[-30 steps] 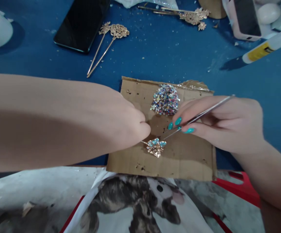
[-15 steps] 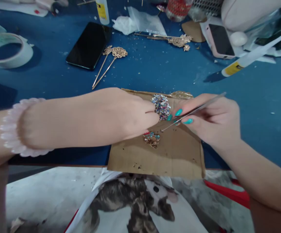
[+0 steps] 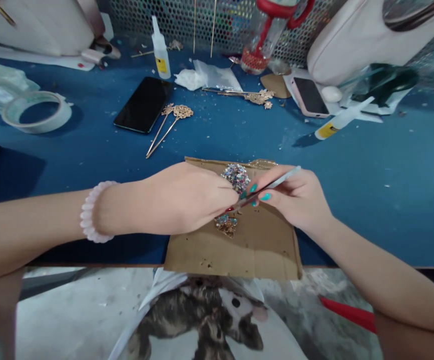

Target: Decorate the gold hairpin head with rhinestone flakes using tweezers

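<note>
My left hand (image 3: 197, 197) is closed over a cardboard sheet (image 3: 254, 255), its fingers curled down and mostly hidden. A gold ornament (image 3: 227, 227) set with blue stones shows just below these fingers, which seem to grip it. Tweezers (image 3: 273, 185) are pinched in my right hand (image 3: 295, 195). Their tips meet the area by my left fingertips; whether they hold a stone is too small to tell. Behind the fingers, a heap of small multicoloured stones (image 3: 235, 177) lies on the cardboard.
Beyond the cardboard lie a black phone (image 3: 143, 105), two gold hairpins (image 3: 171, 122) and more hairpins (image 3: 252, 96). Glue bottles (image 3: 161, 55) stand at the back and right. A tape roll (image 3: 38, 112) is at left. A tumbler (image 3: 258, 45) and bags (image 3: 337, 45) line the back.
My head view has tilted up, showing more of the table's back. The tweezer tips have shifted from the bare cardboard to beside my left fingertips.
</note>
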`<state>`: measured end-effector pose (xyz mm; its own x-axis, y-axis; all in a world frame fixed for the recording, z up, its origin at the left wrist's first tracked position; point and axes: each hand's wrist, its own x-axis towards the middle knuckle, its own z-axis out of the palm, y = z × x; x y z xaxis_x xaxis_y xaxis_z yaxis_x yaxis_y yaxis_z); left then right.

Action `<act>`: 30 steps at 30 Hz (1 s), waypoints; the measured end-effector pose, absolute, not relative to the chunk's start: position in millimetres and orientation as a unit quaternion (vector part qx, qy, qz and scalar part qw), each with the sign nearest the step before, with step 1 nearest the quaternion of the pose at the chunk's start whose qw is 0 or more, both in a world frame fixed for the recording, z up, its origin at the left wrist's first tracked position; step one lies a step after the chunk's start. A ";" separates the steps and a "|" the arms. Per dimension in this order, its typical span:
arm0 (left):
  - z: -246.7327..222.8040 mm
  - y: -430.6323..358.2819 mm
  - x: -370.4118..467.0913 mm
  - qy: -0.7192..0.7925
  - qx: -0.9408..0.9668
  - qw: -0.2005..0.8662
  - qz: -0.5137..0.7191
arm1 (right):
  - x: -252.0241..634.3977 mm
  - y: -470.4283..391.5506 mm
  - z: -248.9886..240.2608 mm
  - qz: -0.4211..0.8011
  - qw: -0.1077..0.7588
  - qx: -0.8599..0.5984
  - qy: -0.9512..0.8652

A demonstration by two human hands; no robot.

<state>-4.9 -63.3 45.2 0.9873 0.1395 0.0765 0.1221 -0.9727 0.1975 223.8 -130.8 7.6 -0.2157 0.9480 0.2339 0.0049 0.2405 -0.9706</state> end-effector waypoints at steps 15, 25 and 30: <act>43.6 -49.0 -1.6 0.116 0.972 0.182 0.088 | 231.0 -120.2 -7.0 0.504 0.540 -0.378 -0.559; 23.7 -33.4 -7.0 0.119 0.972 0.108 0.171 | 238.1 -111.3 -1.0 0.467 0.604 -0.432 -0.480; 17.4 -29.9 -4.6 0.124 0.961 0.163 0.187 | 233.7 -113.4 2.5 0.475 0.603 -0.434 -0.472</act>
<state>-4.6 -29.9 17.4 0.8993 0.2989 0.3194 0.1765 -0.9160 0.3603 233.7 -113.4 2.5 0.1031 0.9824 0.1560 -0.1641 0.1715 -0.9714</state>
